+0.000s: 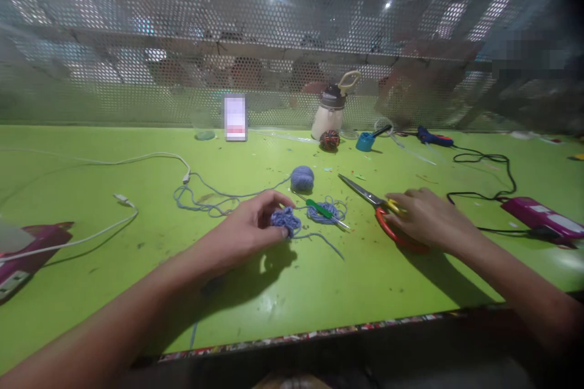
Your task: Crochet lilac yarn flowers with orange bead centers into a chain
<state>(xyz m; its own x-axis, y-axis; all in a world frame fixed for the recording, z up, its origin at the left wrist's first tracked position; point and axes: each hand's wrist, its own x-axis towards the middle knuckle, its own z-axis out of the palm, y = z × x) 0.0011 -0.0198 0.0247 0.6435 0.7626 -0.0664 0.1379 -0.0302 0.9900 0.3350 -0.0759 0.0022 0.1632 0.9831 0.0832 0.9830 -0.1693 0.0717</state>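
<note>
Between its thumb and fingers, my left hand [244, 230] pinches a small blue-purple crocheted piece [285, 220]. A short yarn tail trails from it to the right across the table. My right hand [426, 214] is on the orange-and-yellow handles of a pair of scissors [363, 191], whose closed blades point away to the left. Its fingers curl over the handles and partly hide them. A green-handled crochet hook [320, 209] lies on a loose coil of the same yarn [338, 213], between my hands. Just beyond sits a ball of blue-purple yarn [302, 179], with strands looping left.
Toward the back stand a phone [235, 118], a bottle [328, 117], a dark multicoloured yarn ball [330, 140] and a blue tape roll [365, 142]. A glue gun [434, 137] and a purple power strip [545, 219] with black cord lie right. White cables [132, 209] cross the left side.
</note>
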